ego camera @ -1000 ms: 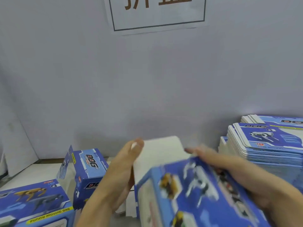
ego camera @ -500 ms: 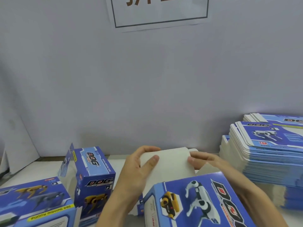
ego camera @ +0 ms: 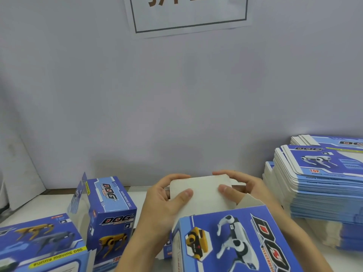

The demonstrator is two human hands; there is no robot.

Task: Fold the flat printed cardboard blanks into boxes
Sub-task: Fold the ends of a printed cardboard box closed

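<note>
Mid-fold on one box (ego camera: 235, 238), held low centre over the counter (ego camera: 49, 203), printed face up. Closing the far end flap (ego camera: 200, 193): plain grey, standing up. Left hand (ego camera: 163, 203) and right hand (ego camera: 243, 187) each pinching a flap corner, thumb in front, fingers (ego camera: 176, 176) curled behind. Next, prob.: bend flap down along its crease, tuck tongue in w/o buckling. Vs 0.5 s ago: hands wider apart, now at the corners; flap squarer on. Flat blanks (ego camera: 318, 173) stacked at right, finished boxes (ego camera: 112, 213) at left.
</note>
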